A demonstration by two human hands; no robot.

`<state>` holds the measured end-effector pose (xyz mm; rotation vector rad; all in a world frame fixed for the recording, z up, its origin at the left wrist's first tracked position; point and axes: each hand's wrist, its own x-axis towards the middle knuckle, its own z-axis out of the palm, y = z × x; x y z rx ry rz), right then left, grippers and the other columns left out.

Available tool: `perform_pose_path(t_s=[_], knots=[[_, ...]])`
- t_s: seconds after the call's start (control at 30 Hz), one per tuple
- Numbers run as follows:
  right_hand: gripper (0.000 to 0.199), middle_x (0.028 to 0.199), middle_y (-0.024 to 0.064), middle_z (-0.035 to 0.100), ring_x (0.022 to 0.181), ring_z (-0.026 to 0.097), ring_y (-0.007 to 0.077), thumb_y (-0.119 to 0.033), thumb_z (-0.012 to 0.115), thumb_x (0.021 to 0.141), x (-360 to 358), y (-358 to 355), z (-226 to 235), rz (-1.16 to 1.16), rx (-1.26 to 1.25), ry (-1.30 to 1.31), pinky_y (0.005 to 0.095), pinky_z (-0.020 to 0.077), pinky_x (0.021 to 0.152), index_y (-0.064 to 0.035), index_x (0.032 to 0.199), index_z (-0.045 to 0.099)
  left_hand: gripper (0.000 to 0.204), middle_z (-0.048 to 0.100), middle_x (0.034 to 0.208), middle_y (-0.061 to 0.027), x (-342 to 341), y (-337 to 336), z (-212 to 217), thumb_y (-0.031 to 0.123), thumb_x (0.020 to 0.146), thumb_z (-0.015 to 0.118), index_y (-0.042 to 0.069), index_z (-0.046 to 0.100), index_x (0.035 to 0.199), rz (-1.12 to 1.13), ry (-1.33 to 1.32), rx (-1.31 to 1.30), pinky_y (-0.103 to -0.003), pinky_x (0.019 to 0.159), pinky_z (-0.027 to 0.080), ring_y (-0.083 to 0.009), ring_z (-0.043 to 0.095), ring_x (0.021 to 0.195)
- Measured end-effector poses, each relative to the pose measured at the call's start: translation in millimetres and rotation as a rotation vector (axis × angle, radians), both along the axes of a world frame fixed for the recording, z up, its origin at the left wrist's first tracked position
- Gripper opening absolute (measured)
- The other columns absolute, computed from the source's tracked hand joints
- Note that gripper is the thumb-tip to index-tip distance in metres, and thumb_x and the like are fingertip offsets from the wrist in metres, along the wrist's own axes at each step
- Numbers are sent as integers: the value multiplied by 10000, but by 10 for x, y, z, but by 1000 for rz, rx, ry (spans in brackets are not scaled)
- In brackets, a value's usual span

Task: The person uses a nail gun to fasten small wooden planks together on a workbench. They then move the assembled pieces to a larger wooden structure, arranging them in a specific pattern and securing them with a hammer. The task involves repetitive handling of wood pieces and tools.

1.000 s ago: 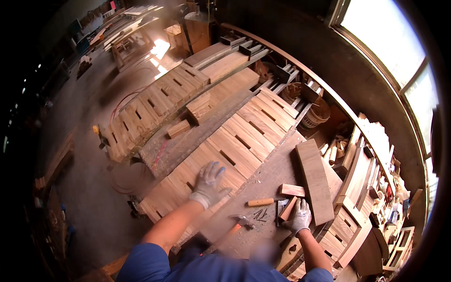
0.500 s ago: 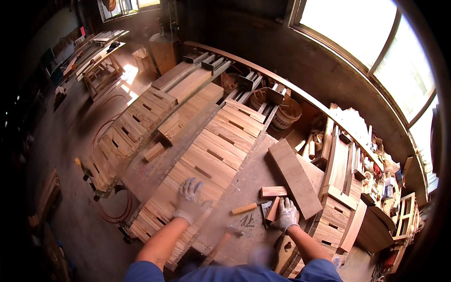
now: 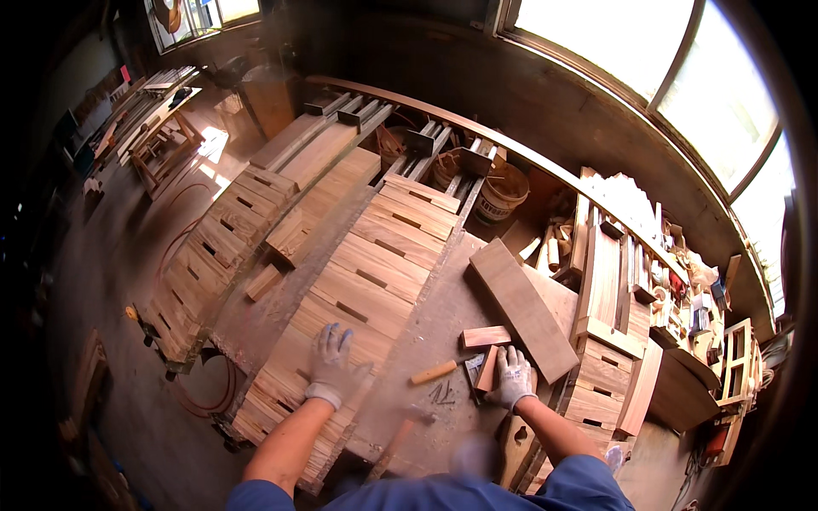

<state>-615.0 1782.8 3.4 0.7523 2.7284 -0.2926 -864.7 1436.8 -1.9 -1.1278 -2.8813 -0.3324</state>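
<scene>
My left hand, in a pale glove, lies with fingers spread on a row of slotted wooden boards. My right hand, gloved too, rests on the worktop with its fingers stretched out. Its fingers and thumb are against or right beside a small reddish wooden block; whether they press on it I cannot tell. Another small block lies just beyond. Left of these are a metal square-like tool, a wooden handle and several small metal pieces. A hammer-like tool is blurred.
A wide plank lies slantwise beyond my right hand. Slotted boards stand in a row at left, and more at right. Metal bar clamps span the far side, near a bucket. Offcuts crowd a shelf.
The view has turned slightly, so the scene sits further left. Both hands stay at nearly the same places on the boards and worktop.
</scene>
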Motion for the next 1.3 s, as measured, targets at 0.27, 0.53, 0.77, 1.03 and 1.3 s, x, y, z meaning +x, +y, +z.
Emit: perform_pose_path(t_s=[0.27, 0.53, 0.77, 1.03, 1.3], knots=[[1312, 1619, 252, 306, 1496, 297, 456, -443, 943, 556, 16, 3, -38, 3, 9, -4, 528, 280, 1222, -10, 1600, 279, 876, 374, 1598, -284, 17, -10, 31, 560, 880, 680, -14, 482, 1511, -8, -9, 35, -561, 1266, 165, -429, 260, 1526], [1315, 1623, 275, 315, 1495, 306, 464, -423, 948, 575, 9, -10, -60, 6, 3, -14, 553, 285, 1211, -12, 1614, 256, 905, 248, 1660, -253, 8, -29, 43, 591, 923, 649, 24, 391, 1580, 20, -101, -36, -566, 1273, 128, -421, 179, 1556], [1339, 1638, 267, 293, 1508, 286, 449, -445, 945, 567, 6, -3, -85, 9, 18, -48, 530, 265, 1227, -17, 1624, 243, 908, 207, 1682, -245, 23, -8, 39, 601, 939, 628, 27, 369, 1593, 33, -113, -73, -560, 1276, 111, -408, 150, 1570], [1264, 1589, 256, 349, 1465, 346, 451, -505, 937, 581, 4, 20, -43, 22, 60, -28, 522, 326, 1205, -23, 1581, 331, 921, 208, 1683, -248, 21, 7, 39, 600, 929, 638, 18, 370, 1590, 9, -103, -44, -559, 1275, 107, -408, 155, 1570], [636, 1334, 181, 654, 1188, 657, 365, -419, 822, 823, -1219, 382, 716, 40, -128, 310, 437, 534, 1003, -36, 1302, 650, 895, 247, 1661, -261, -12, -55, 5, 558, 899, 693, -9, 429, 1539, -13, -69, 10, -589, 1265, 127, -441, 174, 1555]])
